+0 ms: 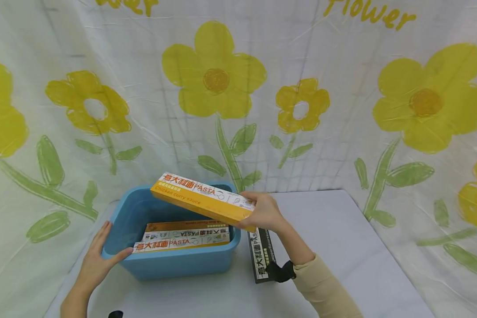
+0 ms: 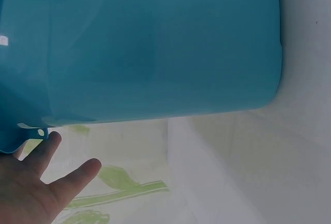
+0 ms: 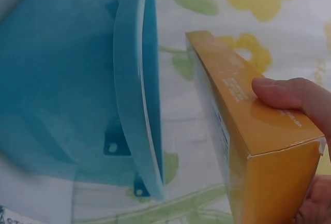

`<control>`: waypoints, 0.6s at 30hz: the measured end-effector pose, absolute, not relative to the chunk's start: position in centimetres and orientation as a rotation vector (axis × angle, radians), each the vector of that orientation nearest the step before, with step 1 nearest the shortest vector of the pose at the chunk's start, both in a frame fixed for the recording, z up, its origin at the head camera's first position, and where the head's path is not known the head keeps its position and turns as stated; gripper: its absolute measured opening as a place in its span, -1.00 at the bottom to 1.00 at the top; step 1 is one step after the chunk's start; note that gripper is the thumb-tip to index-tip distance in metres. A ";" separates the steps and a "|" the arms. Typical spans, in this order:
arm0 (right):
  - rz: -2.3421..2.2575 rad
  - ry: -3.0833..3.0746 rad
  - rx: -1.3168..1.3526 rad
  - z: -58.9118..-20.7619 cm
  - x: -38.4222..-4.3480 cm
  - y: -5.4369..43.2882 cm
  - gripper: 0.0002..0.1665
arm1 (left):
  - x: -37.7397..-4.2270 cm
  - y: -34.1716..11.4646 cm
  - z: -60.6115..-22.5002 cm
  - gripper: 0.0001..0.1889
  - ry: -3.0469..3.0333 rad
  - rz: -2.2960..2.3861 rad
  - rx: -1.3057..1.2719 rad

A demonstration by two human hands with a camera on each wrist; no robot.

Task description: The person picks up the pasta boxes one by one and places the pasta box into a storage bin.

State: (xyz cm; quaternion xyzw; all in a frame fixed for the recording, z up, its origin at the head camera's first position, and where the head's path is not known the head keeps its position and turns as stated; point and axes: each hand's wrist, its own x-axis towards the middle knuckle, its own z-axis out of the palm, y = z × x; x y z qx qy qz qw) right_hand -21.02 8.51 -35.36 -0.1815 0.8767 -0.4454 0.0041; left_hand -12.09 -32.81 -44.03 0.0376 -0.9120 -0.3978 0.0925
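Observation:
My right hand (image 1: 265, 213) grips the right end of a yellow and white pasta box (image 1: 200, 198), marked chicken curry sauce. The box tilts above the blue plastic bin (image 1: 179, 265), its left end higher. In the right wrist view the thumb (image 3: 282, 92) lies along its yellow face. My left hand (image 1: 93, 260) is at the bin's front left corner, fingers straight and spread, thumb reaching along the rim. Inside the bin lie several pasta boxes (image 1: 183, 242) side by side, printed edges up.
Right of the bin, a black and white pasta box (image 1: 261, 258) lies on the white-covered table (image 1: 322, 221), partly behind the right forearm. A curtain (image 1: 342, 168) with yellow flowers hangs behind the table.

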 end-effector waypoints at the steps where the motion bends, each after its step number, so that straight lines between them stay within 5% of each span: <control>1: -1.384 2.740 -0.588 -35.3 -21.0 8.2 -0.08 | -12.1 -32.8 -44.0 0.04 -2.710 -1.182 0.115; 18: -0.990 2.716 -0.838 -35.5 -24.1 5.1 -0.07 | -12.2 -32.7 -43.9 0.06 -2.735 -1.183 0.144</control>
